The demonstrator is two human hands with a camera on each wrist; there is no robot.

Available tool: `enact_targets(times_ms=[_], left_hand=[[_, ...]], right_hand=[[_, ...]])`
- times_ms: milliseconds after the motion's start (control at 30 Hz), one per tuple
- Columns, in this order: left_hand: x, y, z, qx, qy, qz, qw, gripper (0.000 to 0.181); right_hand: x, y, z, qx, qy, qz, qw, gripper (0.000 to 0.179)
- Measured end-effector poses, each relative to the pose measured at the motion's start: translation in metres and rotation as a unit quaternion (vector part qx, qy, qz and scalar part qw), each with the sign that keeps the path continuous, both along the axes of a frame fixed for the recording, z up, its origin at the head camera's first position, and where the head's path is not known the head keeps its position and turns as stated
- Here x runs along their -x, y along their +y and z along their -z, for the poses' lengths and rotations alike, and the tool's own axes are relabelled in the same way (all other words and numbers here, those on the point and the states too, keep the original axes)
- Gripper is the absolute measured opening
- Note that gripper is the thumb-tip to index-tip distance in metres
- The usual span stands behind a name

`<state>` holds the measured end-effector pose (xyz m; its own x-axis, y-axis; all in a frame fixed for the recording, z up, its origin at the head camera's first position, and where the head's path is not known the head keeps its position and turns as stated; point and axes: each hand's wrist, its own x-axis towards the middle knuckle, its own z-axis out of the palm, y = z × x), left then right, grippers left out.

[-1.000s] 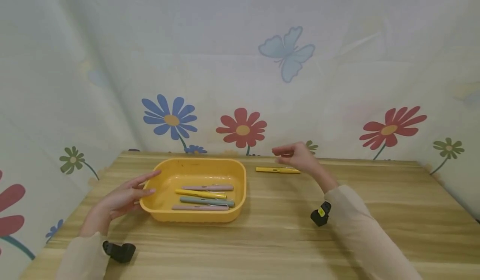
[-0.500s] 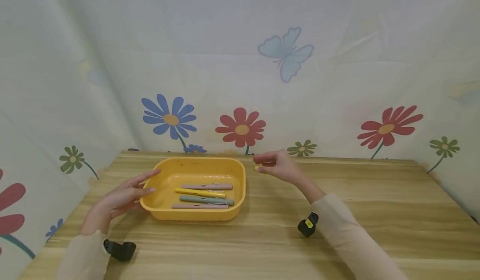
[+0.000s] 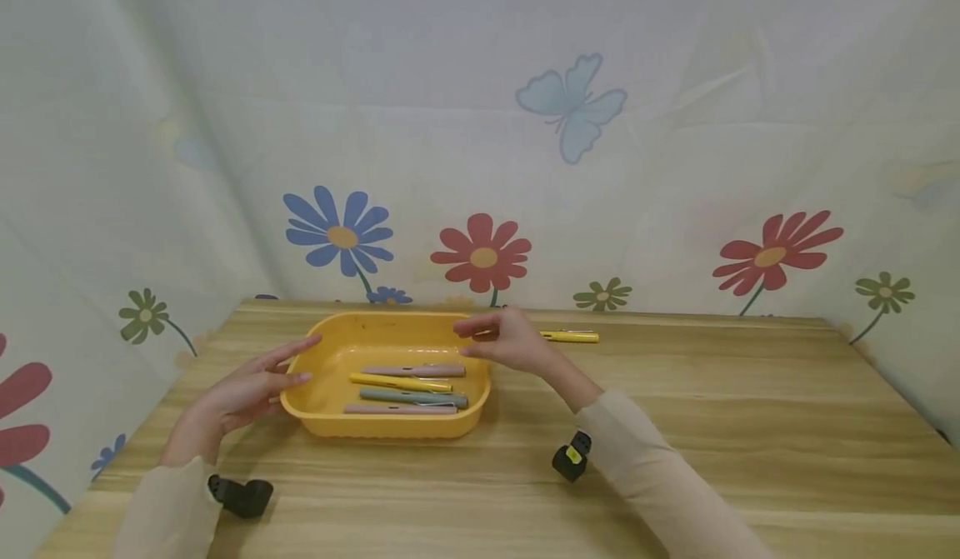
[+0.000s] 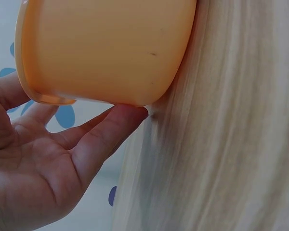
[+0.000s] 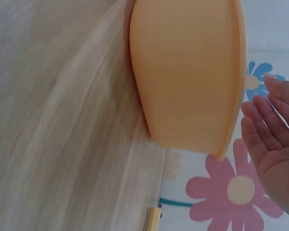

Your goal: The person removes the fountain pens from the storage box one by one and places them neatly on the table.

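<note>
Left hand (image 3: 242, 396) grips the tray's (image 3: 390, 428) edge; empty, loose right hand (image 3: 512, 342) overhangs the opposite side, open space between.

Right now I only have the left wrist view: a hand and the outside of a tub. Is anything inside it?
Observer: Yes, four pens lie in the tub.
Reviewer: What's at its other end?
Observer: The right hand, open and holding nothing, near the tub's far right corner.
Reviewer: Any more pens?
Observer: One yellow pen lies on the table, to the right of the tub.
</note>
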<state>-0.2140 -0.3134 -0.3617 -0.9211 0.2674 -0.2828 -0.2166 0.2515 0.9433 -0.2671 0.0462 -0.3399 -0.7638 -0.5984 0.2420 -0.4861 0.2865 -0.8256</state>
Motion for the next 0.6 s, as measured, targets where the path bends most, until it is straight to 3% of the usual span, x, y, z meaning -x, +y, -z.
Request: enact_targets(times_ms=[267, 600], left_hand=[[0.000, 0.000, 0.000, 0.002, -0.001, -0.002, 1.0000, 0.066], [-0.001, 0.000, -0.002, -0.002, 0.001, 0.001, 1.0000, 0.066]], right_hand=[[-0.002, -0.028, 0.001, -0.038, -0.005, -0.010, 0.9992, 0.035], [0.008, -0.047, 0.008, -0.098, -0.008, -0.017, 0.9950, 0.034]])
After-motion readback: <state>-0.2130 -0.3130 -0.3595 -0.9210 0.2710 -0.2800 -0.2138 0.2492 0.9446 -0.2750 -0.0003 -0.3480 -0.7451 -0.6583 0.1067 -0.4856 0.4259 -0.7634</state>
